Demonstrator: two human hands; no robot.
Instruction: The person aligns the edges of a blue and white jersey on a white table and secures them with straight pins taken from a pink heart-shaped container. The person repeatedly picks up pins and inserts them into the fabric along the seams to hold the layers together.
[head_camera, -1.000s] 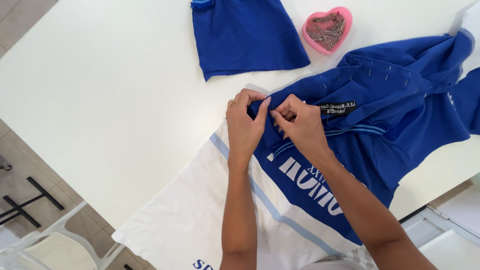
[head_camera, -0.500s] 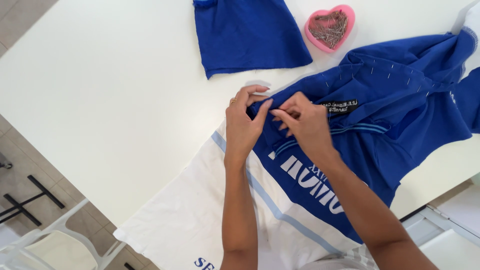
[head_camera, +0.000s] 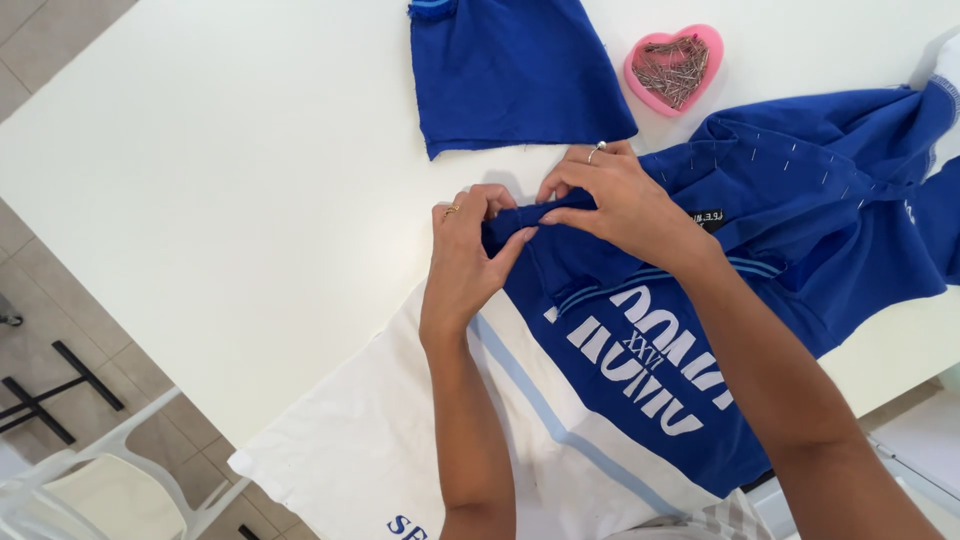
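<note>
The blue shirt (head_camera: 760, 300) lies spread on the white table (head_camera: 220, 180), its folded edge pinched between both hands near the table's middle. The left hand (head_camera: 462, 262) grips the fold between thumb and fingers; the right hand (head_camera: 612, 200) presses the same fold flat just beside it, fingers closed on the cloth. Doing this well seems to call for keeping the fold even and taut between the two grips. A row of pins (head_camera: 790, 160) already sits along the seam to the right. A pink heart-shaped pin dish (head_camera: 673, 68) and a separate blue cloth piece (head_camera: 510, 75) lie beyond.
</note>
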